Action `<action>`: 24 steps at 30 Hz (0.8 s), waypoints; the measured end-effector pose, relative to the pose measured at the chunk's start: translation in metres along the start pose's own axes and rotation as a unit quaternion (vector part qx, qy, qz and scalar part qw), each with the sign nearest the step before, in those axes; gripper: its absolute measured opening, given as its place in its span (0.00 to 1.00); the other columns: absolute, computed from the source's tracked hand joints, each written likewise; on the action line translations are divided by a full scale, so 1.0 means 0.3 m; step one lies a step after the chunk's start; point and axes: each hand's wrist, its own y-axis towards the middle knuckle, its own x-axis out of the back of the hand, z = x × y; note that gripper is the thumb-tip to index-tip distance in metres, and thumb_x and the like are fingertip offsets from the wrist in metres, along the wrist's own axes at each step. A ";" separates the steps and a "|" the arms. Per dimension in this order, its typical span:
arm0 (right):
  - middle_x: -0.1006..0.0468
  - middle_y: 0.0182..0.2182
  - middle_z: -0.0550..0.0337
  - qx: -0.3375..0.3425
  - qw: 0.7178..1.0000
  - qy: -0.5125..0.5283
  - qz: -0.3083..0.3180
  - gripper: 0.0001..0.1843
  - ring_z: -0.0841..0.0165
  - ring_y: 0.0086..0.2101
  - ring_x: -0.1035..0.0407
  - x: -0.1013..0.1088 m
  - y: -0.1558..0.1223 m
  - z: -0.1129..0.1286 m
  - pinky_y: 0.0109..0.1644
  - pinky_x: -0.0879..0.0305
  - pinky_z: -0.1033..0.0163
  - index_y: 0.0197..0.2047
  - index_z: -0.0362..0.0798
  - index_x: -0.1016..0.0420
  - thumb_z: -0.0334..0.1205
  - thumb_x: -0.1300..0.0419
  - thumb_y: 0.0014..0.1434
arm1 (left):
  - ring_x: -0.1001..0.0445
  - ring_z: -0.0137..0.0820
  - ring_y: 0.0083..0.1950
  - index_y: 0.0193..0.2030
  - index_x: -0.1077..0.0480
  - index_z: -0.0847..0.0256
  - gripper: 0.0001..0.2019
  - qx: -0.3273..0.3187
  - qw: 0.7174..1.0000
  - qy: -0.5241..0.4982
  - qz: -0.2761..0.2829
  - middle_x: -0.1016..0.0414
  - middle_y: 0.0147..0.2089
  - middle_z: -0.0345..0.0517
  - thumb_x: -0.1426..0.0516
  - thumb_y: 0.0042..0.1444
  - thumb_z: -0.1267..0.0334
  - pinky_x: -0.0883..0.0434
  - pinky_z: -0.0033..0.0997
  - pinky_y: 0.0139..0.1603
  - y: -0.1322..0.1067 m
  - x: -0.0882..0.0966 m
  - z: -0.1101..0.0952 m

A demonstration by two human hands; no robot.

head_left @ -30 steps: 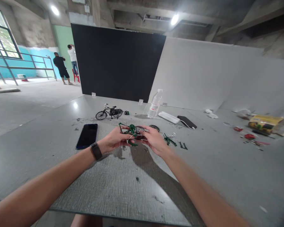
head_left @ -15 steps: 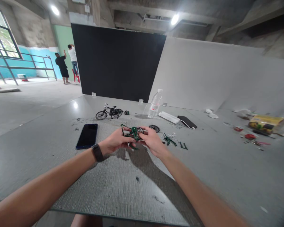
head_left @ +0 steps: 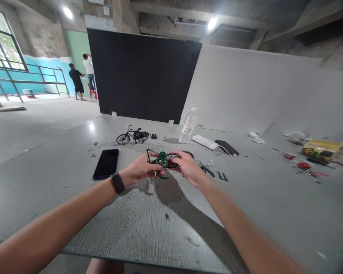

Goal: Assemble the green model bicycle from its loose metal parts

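My left hand (head_left: 141, 167) is closed on the green frame of a model bicycle (head_left: 162, 156), held a little above the table. In my right hand (head_left: 188, 166), thumb and fingers pinch a small black spoked wheel (head_left: 173, 159) at the right end of that frame. Whether the wheel is joined to the frame I cannot tell. A second wheel (head_left: 188, 153) lies behind my right hand, partly hidden by it. Loose green parts (head_left: 206, 169) lie right of that hand, with a small green forked piece (head_left: 223, 176) beside them.
A finished-looking black model bicycle (head_left: 133, 135) stands at the back, near small green pieces (head_left: 153, 136). A phone (head_left: 106, 163) lies left of my hands. Behind are a water bottle (head_left: 188, 126), a white bar (head_left: 205, 142) and a dark power bank (head_left: 226, 147). A yellow packet (head_left: 321, 149) lies far right.
My right hand has moved slightly right with the wheel, which now shows more clearly beside the frame. The second wheel is now more covered. A person in the background has lowered an arm.
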 end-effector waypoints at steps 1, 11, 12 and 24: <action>0.23 0.35 0.54 -0.009 1.000 -0.010 0.003 0.11 0.65 0.37 0.27 0.000 -0.004 0.009 0.39 0.27 0.61 0.43 0.46 0.27 0.33 0.42 0.55 | 0.22 0.31 0.33 0.53 0.41 0.63 0.24 0.001 1.000 0.002 0.003 0.23 0.30 0.43 0.36 0.52 0.73 0.25 0.31 0.36 0.002 0.003 0.004; 0.28 0.30 0.57 -0.024 0.992 -0.122 0.003 0.12 0.69 0.25 0.34 0.030 -0.004 0.002 0.24 0.37 0.64 0.45 0.47 0.30 0.36 0.44 0.56 | 0.22 0.31 0.34 0.54 0.41 0.63 0.25 0.009 1.000 0.017 0.021 0.23 0.32 0.45 0.36 0.52 0.70 0.25 0.32 0.37 0.002 0.005 0.012; 0.29 0.28 0.58 -0.023 0.992 -0.126 0.003 0.13 0.70 0.24 0.36 0.032 -0.004 0.001 0.23 0.38 0.64 0.45 0.47 0.30 0.36 0.44 0.56 | 0.22 0.31 0.34 0.54 0.41 0.63 0.25 0.010 1.000 0.018 0.021 0.23 0.32 0.45 0.36 0.52 0.70 0.25 0.31 0.36 0.000 0.003 0.010; 0.23 0.37 0.53 -0.063 0.998 -0.003 0.022 0.16 0.69 0.33 0.29 0.026 -0.034 0.058 0.32 0.33 0.66 0.47 0.46 0.27 0.35 0.37 0.54 | 0.20 0.33 0.34 0.55 0.43 0.64 0.26 0.008 1.000 -0.010 -0.017 0.21 0.32 0.49 0.36 0.53 0.73 0.24 0.33 0.37 0.008 0.004 0.007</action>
